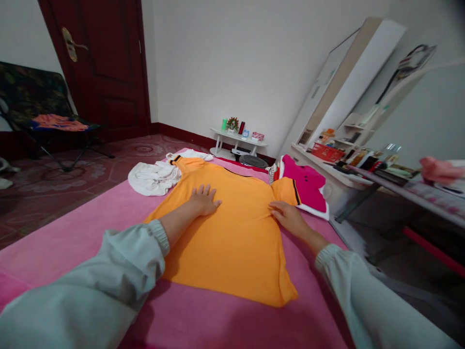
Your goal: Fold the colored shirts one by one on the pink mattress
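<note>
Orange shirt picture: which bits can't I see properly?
All in the head view:
Underside of the shirt: hidden by its upper side.
Palm of the left hand: faces down, hidden by the hand itself.
Whether the right hand pinches cloth: too small to tell.
Part of the chair: cut off by the left edge.
Labels on the bottles: too small and blurred.

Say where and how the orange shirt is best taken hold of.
Probably pinch the orange shirt by its side edge on the person's right, just below the sleeve, coming from the right. It lies mostly flat, so a free edge offers the easiest grip; the right hand touches it there.
</note>
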`<move>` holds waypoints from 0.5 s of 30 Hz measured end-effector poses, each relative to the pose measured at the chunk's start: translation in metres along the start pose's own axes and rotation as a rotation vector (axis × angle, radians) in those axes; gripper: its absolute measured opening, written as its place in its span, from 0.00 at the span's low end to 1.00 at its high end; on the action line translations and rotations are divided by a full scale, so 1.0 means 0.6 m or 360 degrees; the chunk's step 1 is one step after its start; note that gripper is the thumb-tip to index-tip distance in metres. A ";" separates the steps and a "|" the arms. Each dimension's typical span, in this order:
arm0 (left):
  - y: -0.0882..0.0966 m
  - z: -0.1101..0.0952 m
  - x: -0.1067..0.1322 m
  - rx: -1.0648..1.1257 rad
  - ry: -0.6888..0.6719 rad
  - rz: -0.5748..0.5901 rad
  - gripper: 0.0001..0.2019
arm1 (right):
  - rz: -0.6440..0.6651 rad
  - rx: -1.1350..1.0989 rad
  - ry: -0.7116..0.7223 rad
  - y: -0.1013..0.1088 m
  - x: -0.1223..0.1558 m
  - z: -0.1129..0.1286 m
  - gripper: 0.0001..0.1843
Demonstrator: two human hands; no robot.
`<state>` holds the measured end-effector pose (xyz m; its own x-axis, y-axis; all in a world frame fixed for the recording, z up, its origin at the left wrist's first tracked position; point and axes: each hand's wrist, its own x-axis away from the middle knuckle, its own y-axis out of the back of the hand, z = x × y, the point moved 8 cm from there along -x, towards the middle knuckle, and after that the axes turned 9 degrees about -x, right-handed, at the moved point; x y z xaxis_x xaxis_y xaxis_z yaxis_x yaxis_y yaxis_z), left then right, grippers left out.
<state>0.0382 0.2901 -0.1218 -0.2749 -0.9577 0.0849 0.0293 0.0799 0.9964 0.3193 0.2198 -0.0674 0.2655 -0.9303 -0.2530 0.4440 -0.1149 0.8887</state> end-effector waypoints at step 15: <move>0.009 -0.015 0.038 -0.0057 0.0089 -0.0399 0.30 | -0.0208 -0.0467 0.0172 -0.003 0.164 0.076 0.14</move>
<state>0.0409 0.2661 -0.1148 -0.2242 -0.9602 -0.1664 0.0012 -0.1710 0.9853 0.3057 0.1129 -0.0763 0.2726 -0.8702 -0.4103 0.7034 -0.1107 0.7021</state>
